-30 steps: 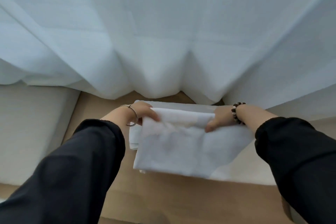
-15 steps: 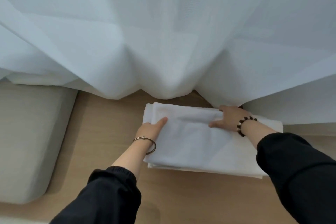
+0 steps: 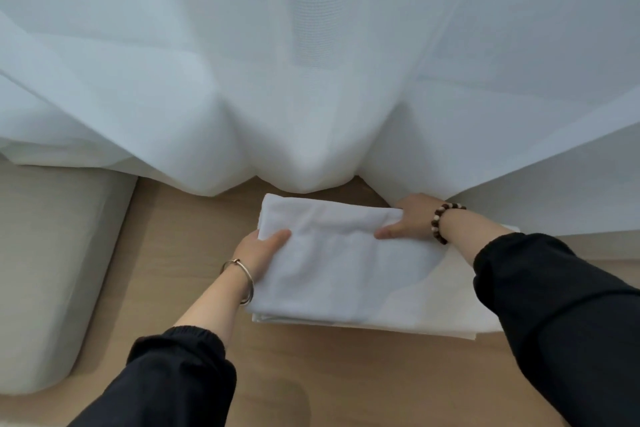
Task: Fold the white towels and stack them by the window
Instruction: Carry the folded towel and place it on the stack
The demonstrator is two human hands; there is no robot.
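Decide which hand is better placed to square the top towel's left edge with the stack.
Left. The left hand holds the top towel at that edge, thumb on top; the right hand grips its far right corner.

I see soft matt cloth in the towel [image 3: 339, 263], sheer woven curtain [image 3: 311, 62], smooth matt wood floor [image 3: 180, 229], shiny metal bangle [image 3: 242, 279].
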